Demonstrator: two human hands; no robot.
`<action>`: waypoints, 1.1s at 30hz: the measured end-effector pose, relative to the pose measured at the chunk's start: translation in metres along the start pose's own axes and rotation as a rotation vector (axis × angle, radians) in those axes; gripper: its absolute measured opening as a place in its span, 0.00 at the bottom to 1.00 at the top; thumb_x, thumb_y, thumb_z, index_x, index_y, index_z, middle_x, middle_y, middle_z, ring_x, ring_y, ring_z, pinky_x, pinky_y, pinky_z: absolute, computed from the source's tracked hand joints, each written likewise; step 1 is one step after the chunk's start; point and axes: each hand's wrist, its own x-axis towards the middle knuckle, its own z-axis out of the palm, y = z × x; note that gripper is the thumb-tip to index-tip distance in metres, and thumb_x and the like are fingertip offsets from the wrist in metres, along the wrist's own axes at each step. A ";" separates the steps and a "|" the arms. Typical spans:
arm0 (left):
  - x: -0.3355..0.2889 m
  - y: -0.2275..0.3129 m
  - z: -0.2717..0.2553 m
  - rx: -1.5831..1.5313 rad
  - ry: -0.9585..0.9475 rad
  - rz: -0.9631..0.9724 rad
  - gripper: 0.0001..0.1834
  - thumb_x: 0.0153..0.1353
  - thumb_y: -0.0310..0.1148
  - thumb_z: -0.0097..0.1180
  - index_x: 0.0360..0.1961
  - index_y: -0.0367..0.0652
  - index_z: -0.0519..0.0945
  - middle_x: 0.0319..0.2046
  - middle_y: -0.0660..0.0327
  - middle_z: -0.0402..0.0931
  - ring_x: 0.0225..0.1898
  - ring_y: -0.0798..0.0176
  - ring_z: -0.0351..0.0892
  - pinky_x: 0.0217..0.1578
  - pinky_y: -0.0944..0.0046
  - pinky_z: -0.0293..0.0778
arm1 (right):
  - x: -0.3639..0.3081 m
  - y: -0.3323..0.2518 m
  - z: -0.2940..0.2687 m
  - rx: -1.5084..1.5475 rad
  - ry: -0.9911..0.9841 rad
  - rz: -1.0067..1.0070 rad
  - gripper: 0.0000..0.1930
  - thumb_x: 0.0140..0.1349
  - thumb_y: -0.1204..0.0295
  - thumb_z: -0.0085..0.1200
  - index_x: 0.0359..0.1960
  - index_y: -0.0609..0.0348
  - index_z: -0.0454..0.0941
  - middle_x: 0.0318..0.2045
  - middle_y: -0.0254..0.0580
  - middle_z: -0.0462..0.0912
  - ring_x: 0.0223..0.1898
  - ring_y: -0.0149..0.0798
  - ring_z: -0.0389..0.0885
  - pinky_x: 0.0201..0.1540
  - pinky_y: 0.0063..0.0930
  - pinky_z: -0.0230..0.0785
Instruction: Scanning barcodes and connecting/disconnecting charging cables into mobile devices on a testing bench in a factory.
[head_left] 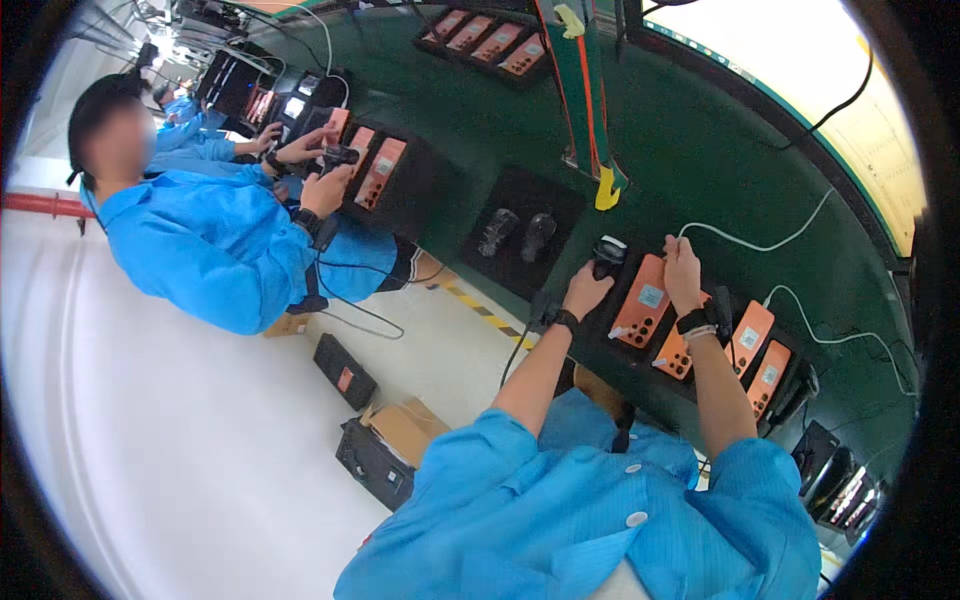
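My left hand (pixel 588 291) is closed around a black handheld device with a pale front (pixel 608 250), which looks like a scanner. It sits just left of an orange phone (pixel 640 305) that lies back up, with a white label and dark camera rings. At that phone's upper right edge, my right hand (pixel 683 276) is closed, its fingertips pinching the end of a white cable (pixel 762 248). Whether the plug touches the phone cannot be made out. Under my right wrist lies a second orange phone (pixel 674 352), partly covered. Two more, a third (pixel 751 335) and a fourth orange phone (pixel 768 378), lie farther right.
A black mat (pixel 478 258) bears two dark rounded objects. A green post (pixel 585 110) rises behind it, near a bright monitor (pixel 800 60). Another white cable (pixel 840 340) curls at right. At left, a co-worker in blue handles phones; boxes (pixel 410 432) stand on the floor.
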 end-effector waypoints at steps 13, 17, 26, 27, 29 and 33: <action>-0.093 0.047 -0.005 -0.227 -0.394 -0.019 0.12 0.62 0.32 0.61 0.41 0.37 0.75 0.23 0.64 0.75 0.16 0.70 0.72 0.17 0.67 0.68 | -0.073 0.101 -0.113 -0.478 -0.056 -0.341 0.27 0.54 0.56 0.68 0.43 0.62 0.68 0.65 0.58 0.65 0.69 0.59 0.59 0.74 0.52 0.45; -0.119 0.051 0.029 -0.239 -0.467 -0.103 0.12 0.62 0.32 0.61 0.42 0.37 0.75 0.20 0.66 0.73 0.15 0.70 0.71 0.16 0.67 0.68 | -0.084 0.108 -0.110 -0.481 -0.016 -0.354 0.27 0.54 0.57 0.68 0.42 0.60 0.64 0.66 0.57 0.64 0.71 0.59 0.55 0.74 0.52 0.45; -0.126 0.074 0.053 -0.278 -0.507 -0.074 0.08 0.61 0.31 0.60 0.34 0.39 0.77 0.18 0.66 0.72 0.14 0.71 0.71 0.14 0.68 0.67 | -0.083 0.102 -0.107 -0.483 -0.015 -0.325 0.25 0.57 0.57 0.65 0.42 0.60 0.66 0.65 0.56 0.65 0.72 0.57 0.54 0.75 0.51 0.45; -0.125 0.077 0.055 -0.257 -0.517 -0.087 0.08 0.61 0.32 0.61 0.32 0.39 0.77 0.18 0.65 0.72 0.14 0.71 0.71 0.14 0.68 0.67 | -0.084 0.102 -0.106 -0.489 -0.011 -0.325 0.23 0.58 0.58 0.64 0.42 0.61 0.66 0.65 0.56 0.65 0.72 0.57 0.55 0.74 0.50 0.46; -0.124 0.080 0.058 -0.207 -0.532 -0.103 0.09 0.60 0.33 0.61 0.29 0.39 0.76 0.17 0.65 0.72 0.14 0.70 0.71 0.13 0.67 0.67 | -0.084 0.104 -0.104 -0.496 0.012 -0.355 0.21 0.60 0.62 0.62 0.43 0.62 0.66 0.65 0.56 0.65 0.71 0.57 0.56 0.74 0.50 0.47; -0.120 0.086 0.065 -0.136 -0.531 -0.096 0.12 0.59 0.36 0.62 0.27 0.39 0.76 0.17 0.65 0.73 0.14 0.70 0.72 0.13 0.67 0.68 | -0.080 0.109 -0.101 -0.512 0.112 -0.453 0.16 0.58 0.70 0.59 0.44 0.59 0.66 0.65 0.53 0.66 0.70 0.56 0.59 0.72 0.51 0.49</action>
